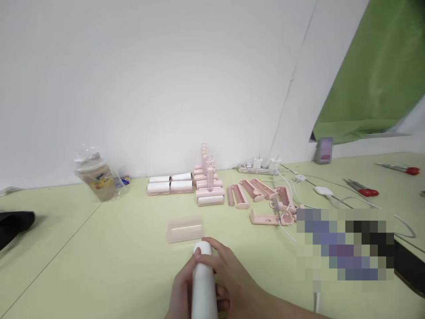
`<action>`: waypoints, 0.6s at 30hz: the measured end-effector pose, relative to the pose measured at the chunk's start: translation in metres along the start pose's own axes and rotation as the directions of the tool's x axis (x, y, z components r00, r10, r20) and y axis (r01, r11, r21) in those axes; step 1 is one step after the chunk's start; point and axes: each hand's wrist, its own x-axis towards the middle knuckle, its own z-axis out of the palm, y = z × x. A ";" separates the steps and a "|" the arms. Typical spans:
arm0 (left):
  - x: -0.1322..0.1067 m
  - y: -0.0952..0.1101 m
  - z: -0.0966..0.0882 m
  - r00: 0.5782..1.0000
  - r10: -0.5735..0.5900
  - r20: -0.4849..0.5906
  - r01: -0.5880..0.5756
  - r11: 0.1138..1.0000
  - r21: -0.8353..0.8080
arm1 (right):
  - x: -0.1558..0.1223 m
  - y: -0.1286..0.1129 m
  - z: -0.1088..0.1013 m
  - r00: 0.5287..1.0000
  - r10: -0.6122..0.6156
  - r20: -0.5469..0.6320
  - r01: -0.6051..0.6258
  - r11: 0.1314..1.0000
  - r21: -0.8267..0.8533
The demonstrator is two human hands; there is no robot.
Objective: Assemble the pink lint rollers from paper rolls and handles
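A long white roll (pixel 203 288) is gripped between both my hands at the bottom centre, its rounded end pointing away from me. Along its left side my left hand (pixel 182 283) is closed, with the thumb near the top. My right hand (pixel 229 274) wraps it from the right, thumb across its upper part and index finger at the far end. Just beyond the hands, a translucent pale pink cover (pixel 185 229) lies on the table. The roll's lower end runs out of view.
Behind lie white rolls in clear covers (pixel 170 186), stacked pink rollers (pixel 209 184) and loose pink half-shells (pixel 241 195). A bagged cup (pixel 101 177) stands left. Rightward are a power strip (pixel 255 168), white cables, red-handled scissors (pixel 363 189) and a blurred-out patch (pixel 345 248).
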 end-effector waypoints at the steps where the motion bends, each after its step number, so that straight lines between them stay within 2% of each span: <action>1: 0.000 0.003 -0.001 1.000 0.024 0.009 -0.024 1.000 0.005 | 0.002 0.001 -0.001 1.000 -0.024 -0.006 0.023 0.998 -0.054; 4: 0.004 0.012 -0.005 0.998 0.059 0.016 -0.057 0.996 -0.070 | 0.011 0.009 -0.019 0.999 -0.046 0.003 0.046 0.976 -0.212; 6: 0.005 0.018 -0.006 0.994 0.110 0.005 -0.108 0.980 -0.167 | 0.017 0.019 -0.045 0.998 0.058 -0.024 -0.063 0.926 -0.372; 7: 0.004 0.021 -0.005 0.989 0.145 0.007 -0.141 0.970 -0.200 | 0.018 0.026 -0.060 0.986 0.150 -0.072 -0.166 0.870 -0.464; 8: 0.003 0.024 -0.005 0.983 0.183 0.015 -0.175 0.960 -0.219 | 0.019 0.034 -0.076 0.959 0.252 -0.134 -0.283 0.791 -0.542; 10: -0.002 0.029 -0.003 0.973 0.225 0.046 -0.210 0.953 -0.219 | 0.016 0.054 -0.105 0.854 0.441 -0.276 -0.504 0.575 -0.644; 12: -0.006 0.033 -0.001 0.968 0.244 0.063 -0.225 0.949 -0.219 | 0.008 0.074 -0.123 0.805 0.497 -0.324 -0.570 0.493 -0.657; 14: -0.008 0.037 0.001 0.969 0.239 0.057 -0.222 0.950 -0.220 | 0.001 0.090 -0.128 0.806 0.525 -0.273 -0.556 0.513 -0.654; 18: -0.009 0.042 0.001 0.970 0.242 0.018 -0.232 0.946 -0.227 | -0.002 0.099 -0.118 0.825 0.552 -0.119 -0.515 0.648 -0.561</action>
